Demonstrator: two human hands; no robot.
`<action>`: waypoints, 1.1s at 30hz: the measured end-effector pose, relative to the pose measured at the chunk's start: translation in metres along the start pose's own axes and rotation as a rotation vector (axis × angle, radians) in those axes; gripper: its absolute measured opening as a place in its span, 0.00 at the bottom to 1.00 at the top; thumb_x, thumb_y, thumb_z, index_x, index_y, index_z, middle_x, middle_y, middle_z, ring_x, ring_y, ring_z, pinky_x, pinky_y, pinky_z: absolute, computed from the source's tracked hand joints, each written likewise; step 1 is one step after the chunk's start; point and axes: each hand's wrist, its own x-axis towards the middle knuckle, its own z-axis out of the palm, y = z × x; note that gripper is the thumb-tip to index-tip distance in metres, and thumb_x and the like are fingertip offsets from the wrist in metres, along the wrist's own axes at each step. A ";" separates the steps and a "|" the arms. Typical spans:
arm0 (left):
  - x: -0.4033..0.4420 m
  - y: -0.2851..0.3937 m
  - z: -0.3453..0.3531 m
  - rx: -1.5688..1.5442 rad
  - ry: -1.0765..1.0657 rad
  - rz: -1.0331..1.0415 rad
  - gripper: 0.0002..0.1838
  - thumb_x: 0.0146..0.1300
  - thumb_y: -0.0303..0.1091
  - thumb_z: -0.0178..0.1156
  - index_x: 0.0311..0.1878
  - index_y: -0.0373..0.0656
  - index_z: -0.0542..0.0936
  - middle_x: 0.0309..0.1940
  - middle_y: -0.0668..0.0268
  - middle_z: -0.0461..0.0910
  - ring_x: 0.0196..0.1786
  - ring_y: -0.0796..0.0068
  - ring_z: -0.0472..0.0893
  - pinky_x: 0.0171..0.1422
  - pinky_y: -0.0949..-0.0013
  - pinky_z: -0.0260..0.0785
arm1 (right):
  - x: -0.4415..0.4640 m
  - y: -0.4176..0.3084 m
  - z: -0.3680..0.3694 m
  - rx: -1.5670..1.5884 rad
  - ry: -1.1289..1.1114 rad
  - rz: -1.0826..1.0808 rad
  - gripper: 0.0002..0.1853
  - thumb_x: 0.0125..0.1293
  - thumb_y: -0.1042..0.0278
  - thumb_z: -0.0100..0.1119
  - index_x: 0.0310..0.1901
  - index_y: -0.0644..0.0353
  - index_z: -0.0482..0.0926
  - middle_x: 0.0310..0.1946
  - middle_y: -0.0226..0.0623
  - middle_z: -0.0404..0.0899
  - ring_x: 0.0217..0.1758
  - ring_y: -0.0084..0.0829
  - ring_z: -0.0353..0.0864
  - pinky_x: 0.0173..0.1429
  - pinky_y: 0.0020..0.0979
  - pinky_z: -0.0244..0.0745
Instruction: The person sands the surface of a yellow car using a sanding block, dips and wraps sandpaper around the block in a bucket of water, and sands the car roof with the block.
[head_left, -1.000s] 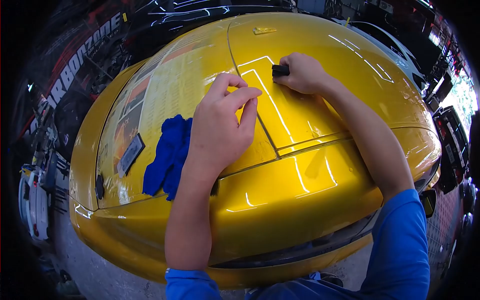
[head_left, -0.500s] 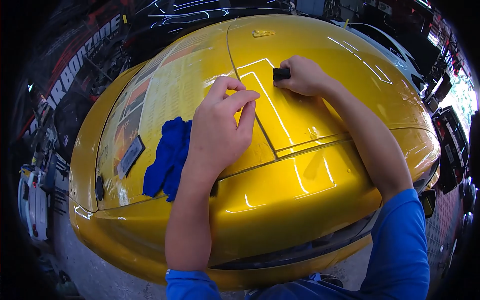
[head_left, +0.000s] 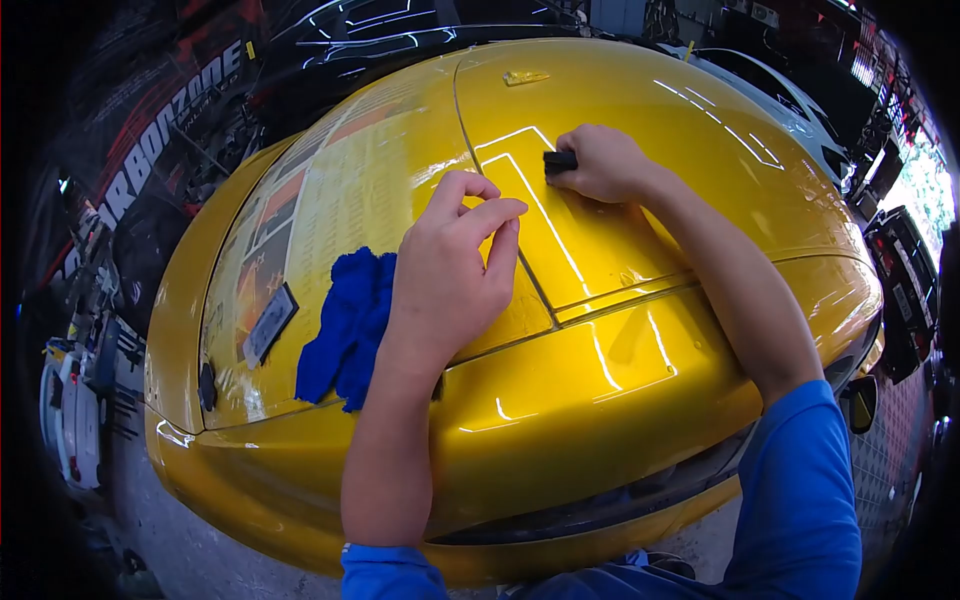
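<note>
My right hand [head_left: 607,165] is closed around a small black block [head_left: 560,163], which is against the glossy yellow car panel [head_left: 640,240]. My left hand [head_left: 455,265] hovers over the panel with its fingers curled and the thumb tip close to a fingertip. Anything in that pinch is too small or hidden to make out. Beside my left wrist lies a crumpled blue cloth [head_left: 345,325]. A flat grey pad with a dark edge [head_left: 270,322] rests left of the cloth, and a small dark object [head_left: 207,387] sits farther left.
Seams [head_left: 540,290] divide the yellow bodywork. A small yellow piece [head_left: 525,77] lies near its far edge. Beyond stand a dark car [head_left: 400,45] and a white car [head_left: 770,85]. A lettered banner [head_left: 165,150] is at left; a side mirror [head_left: 860,405] shows at lower right.
The black block in my right hand is slightly lower in view. My left hand and the bodywork appear shifted slightly right and down, partly with the camera's movement.
</note>
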 end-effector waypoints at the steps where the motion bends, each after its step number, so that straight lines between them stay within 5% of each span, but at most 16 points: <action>1: 0.000 0.000 -0.002 -0.002 0.004 0.002 0.08 0.66 0.22 0.65 0.46 0.35 0.89 0.46 0.56 0.82 0.48 0.57 0.85 0.52 0.64 0.78 | 0.000 0.001 0.001 0.014 0.005 -0.025 0.17 0.60 0.51 0.75 0.39 0.57 0.88 0.33 0.45 0.88 0.39 0.48 0.88 0.47 0.44 0.80; 33: 0.002 0.004 -0.002 -0.003 0.024 0.018 0.07 0.66 0.23 0.66 0.46 0.37 0.89 0.47 0.56 0.81 0.48 0.58 0.85 0.51 0.64 0.78 | 0.007 -0.003 -0.003 0.004 -0.035 0.018 0.17 0.62 0.50 0.73 0.43 0.55 0.89 0.38 0.46 0.89 0.44 0.48 0.89 0.53 0.44 0.81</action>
